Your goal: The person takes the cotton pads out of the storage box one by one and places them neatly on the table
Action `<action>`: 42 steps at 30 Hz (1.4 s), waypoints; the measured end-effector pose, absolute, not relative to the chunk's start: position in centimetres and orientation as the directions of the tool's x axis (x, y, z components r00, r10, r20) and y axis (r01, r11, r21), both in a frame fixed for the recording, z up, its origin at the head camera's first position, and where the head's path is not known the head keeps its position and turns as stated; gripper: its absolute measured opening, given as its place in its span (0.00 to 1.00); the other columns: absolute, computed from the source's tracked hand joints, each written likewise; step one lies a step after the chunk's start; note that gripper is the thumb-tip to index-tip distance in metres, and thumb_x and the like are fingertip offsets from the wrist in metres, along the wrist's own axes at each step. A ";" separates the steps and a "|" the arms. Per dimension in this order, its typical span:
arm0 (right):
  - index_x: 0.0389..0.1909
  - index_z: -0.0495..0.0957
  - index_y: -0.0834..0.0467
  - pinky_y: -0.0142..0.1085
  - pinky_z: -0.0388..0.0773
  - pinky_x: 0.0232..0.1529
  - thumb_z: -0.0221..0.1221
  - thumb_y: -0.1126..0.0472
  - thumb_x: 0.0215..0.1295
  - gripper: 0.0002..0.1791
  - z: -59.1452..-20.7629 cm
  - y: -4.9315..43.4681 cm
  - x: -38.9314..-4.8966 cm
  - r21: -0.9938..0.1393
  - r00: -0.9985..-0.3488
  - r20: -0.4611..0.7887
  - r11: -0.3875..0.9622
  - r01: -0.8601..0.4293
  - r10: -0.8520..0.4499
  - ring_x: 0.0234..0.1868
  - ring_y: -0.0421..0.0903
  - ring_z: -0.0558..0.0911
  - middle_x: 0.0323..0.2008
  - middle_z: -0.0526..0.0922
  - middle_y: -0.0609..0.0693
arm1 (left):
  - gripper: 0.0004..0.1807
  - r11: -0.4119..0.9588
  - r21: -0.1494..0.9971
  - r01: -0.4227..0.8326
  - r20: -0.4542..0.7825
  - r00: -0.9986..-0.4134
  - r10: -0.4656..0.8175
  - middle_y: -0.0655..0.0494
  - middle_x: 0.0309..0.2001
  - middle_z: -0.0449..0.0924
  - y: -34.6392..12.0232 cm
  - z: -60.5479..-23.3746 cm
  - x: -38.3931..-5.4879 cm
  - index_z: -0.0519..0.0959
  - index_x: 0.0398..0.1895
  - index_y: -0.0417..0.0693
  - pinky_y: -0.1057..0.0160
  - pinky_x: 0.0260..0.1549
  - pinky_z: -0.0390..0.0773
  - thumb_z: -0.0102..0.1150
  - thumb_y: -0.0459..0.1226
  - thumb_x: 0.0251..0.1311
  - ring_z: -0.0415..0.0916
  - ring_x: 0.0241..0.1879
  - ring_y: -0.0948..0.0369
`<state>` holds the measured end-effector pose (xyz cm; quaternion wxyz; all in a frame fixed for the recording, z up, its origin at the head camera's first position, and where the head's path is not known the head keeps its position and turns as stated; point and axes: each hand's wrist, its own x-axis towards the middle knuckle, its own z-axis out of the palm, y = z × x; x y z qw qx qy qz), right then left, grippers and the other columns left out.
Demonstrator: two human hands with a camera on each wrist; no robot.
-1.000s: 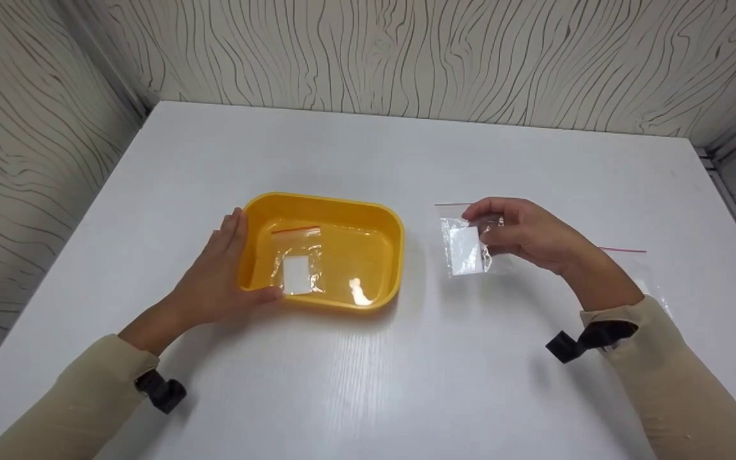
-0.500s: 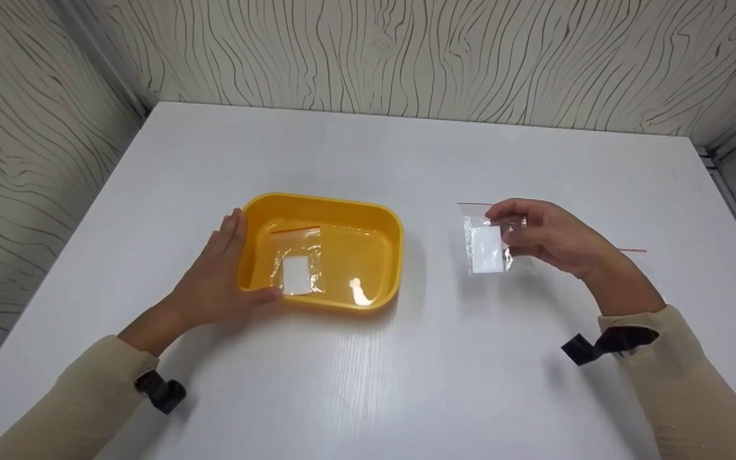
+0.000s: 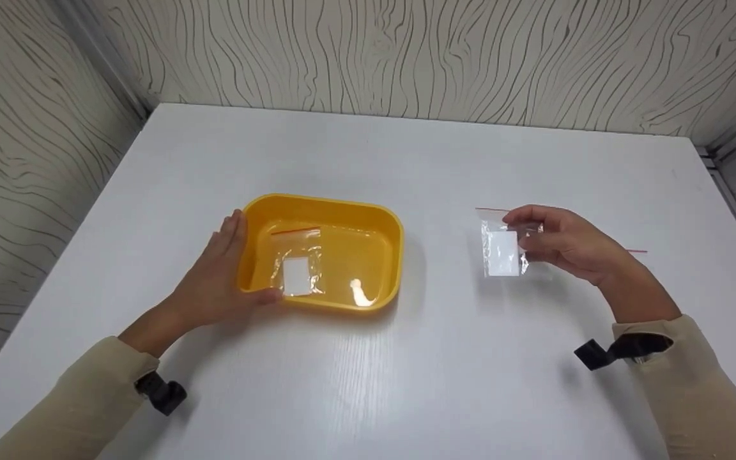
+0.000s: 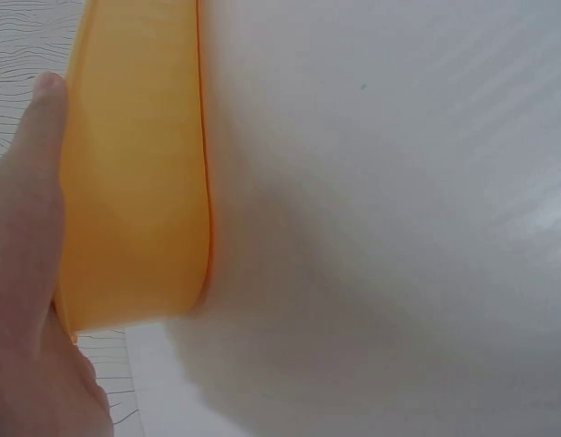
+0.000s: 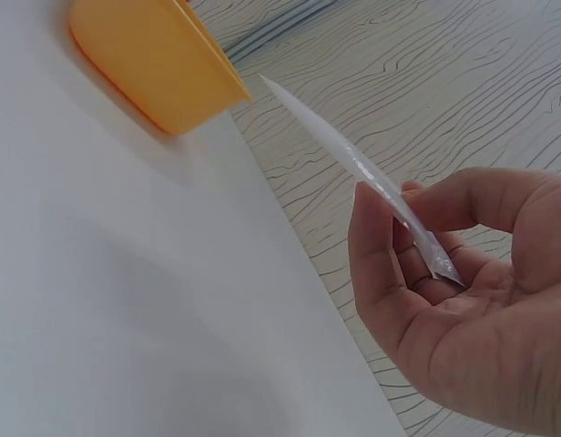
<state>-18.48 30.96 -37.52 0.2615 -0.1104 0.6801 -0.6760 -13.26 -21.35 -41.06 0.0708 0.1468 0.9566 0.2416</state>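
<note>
My right hand (image 3: 575, 246) pinches a small clear zip bag (image 3: 501, 252) with a red seal line and a white rectangle inside, held up above the white table. The right wrist view shows the bag (image 5: 353, 159) edge-on between thumb and fingers. At the left end of a yellow plastic tray (image 3: 400, 255), my left hand (image 3: 211, 281) rests with straight fingers along the outer wall and its thumb at the front rim. A similar bag (image 3: 296, 275) lies inside the tray on the left. The left wrist view shows my thumb against the tray's side (image 4: 139, 173).
Behind my right wrist, a red seal line (image 3: 637, 251) shows on the table; the rest of that item is hidden. The white table (image 3: 355, 383) reaches a wood-patterned wall (image 3: 406, 57) at the back. A black wrist camera (image 3: 162, 393) sits on each sleeve.
My right hand has moved to the right, away from the tray, carrying the bag. It covers more of the red line behind it. My left hand and the tray have stayed put.
</note>
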 end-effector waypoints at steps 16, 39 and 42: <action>0.54 0.80 0.57 0.34 0.83 0.46 0.53 0.77 0.70 0.19 -38.3 33.6 -17.9 -0.970 -0.866 -0.237 0.067 0.232 -0.441 0.46 0.44 0.81 0.51 0.76 0.51 | 0.71 0.844 0.486 0.229 -0.087 -0.948 0.307 0.40 0.82 0.30 -21.2 -40.9 -13.3 0.31 0.80 0.34 0.42 0.76 0.40 0.65 0.65 0.54 0.29 0.81 0.45; 0.57 0.79 0.56 0.34 0.83 0.45 0.48 0.79 0.72 0.23 -39.6 38.3 -17.4 -0.970 -0.894 -0.219 -0.010 0.242 -0.390 0.46 0.46 0.81 0.52 0.75 0.51 | 0.71 0.843 0.481 0.240 -0.079 -0.946 0.314 0.38 0.82 0.31 -21.3 -40.9 -13.2 0.32 0.80 0.32 0.42 0.76 0.41 0.64 0.66 0.54 0.30 0.81 0.44; 0.56 0.79 0.55 0.35 0.83 0.45 0.47 0.80 0.71 0.23 -39.9 38.5 -17.4 -0.971 -0.894 -0.210 -0.021 0.237 -0.397 0.46 0.46 0.82 0.52 0.75 0.51 | 0.71 0.842 0.478 0.252 -0.070 -0.944 0.322 0.37 0.81 0.31 -21.3 -40.9 -13.2 0.33 0.79 0.30 0.41 0.76 0.41 0.63 0.67 0.55 0.30 0.80 0.43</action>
